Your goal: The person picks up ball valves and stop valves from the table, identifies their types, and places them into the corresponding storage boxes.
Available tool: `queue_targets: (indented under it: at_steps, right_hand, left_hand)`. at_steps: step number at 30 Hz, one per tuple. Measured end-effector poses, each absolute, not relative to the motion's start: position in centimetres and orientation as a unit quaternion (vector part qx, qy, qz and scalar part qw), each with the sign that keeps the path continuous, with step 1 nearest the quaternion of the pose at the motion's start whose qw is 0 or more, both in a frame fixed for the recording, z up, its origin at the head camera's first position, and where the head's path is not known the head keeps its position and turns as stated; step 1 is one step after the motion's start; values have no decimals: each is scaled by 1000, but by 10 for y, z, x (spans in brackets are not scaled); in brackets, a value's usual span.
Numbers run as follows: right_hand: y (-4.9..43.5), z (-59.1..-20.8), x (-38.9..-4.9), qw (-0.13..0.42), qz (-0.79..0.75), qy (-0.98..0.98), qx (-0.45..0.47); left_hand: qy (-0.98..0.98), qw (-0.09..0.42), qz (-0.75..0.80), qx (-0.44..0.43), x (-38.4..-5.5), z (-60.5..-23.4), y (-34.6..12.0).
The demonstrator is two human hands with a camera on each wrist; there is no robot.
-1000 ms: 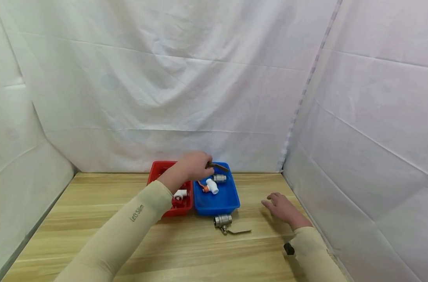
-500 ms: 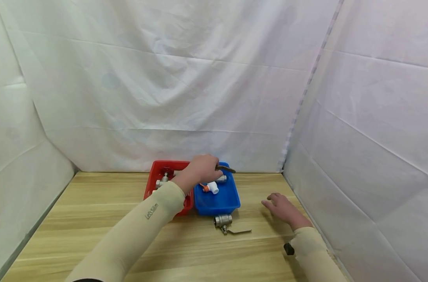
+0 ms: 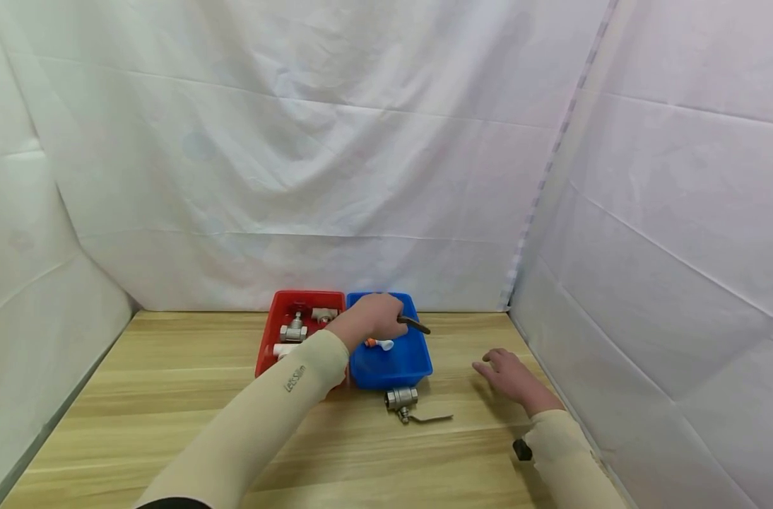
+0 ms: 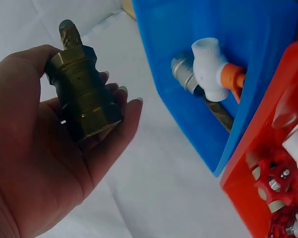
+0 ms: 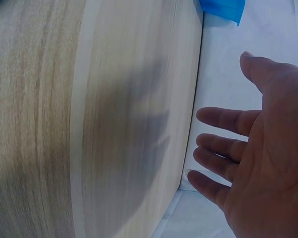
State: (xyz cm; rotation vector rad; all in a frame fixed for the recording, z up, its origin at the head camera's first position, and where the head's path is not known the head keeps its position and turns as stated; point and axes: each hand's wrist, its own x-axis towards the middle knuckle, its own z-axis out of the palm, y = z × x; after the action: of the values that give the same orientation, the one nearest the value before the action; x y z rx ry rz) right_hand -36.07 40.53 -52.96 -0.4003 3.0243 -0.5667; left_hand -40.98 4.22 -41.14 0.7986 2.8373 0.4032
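My left hand (image 3: 381, 316) grips a metal ball valve (image 4: 84, 94) above the blue bin (image 3: 393, 378). The valve's lever (image 3: 415, 325) pokes out to the right of the fingers in the head view. Inside the blue bin lie a white plastic valve with an orange handle (image 4: 208, 69) and, partly behind it, a silver metal valve (image 4: 184, 73). Another metal ball valve (image 3: 401, 398), its long lever pointing right, rests on the table in front of that bin. At the right, my right hand (image 3: 509, 376) holds nothing, with its fingers relaxed and spread a little.
Left of the blue bin and beside it stands a red bin (image 3: 267, 338). It holds a metal valve (image 3: 294, 330), white fittings and red handwheels (image 4: 275, 179). White cloth (image 3: 297, 177) hangs behind the wooden table (image 3: 170, 396) and along both sides.
My left hand has moved right and slightly toward me with the ball valve, from between the bins to over the blue bin. More of the red bin now shows. The right hand has stayed still.
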Motion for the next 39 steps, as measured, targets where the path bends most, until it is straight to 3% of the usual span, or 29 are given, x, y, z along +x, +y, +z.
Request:
queue_targets:
  at_steps: [20,27,39]
  right_hand:
    - [407,-533,-359,32,-186,974,-124]
    - [409,-535,-359,29,-186,974,-124]
    - [413,-537,-355,24,-196,972,-126]
  left_hand:
    - [953,201,146,172,-407,-430,53]
    - [943,269,146,127,-417,-432,58]
    - [958,224,138,116,-410,-443,60]
